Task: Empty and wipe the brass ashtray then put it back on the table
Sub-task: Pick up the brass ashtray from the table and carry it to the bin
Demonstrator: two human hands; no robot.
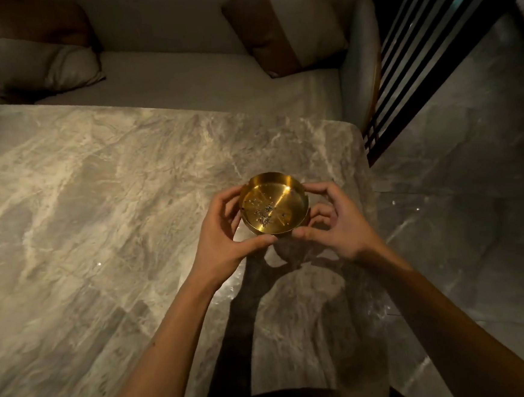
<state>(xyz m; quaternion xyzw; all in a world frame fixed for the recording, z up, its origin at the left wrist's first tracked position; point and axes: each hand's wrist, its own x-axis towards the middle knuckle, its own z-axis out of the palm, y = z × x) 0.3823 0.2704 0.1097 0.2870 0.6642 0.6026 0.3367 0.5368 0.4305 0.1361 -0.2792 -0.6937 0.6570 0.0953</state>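
Observation:
A round brass ashtray (273, 202) with small grey crumbs of ash on its floor is held a little above the marble table (98, 211), near the table's right edge; its shadow falls on the stone below. My left hand (225, 232) grips its left rim, thumb at the near edge. My right hand (331, 221) grips the right rim, with fingers curled under and around it. The ashtray sits level and upright.
A pale sofa (182, 73) with two cushions (284, 24) runs along the table's far side. A dark slatted screen (430, 44) rises at the right. Polished stone floor (475, 213) lies right of the table edge.

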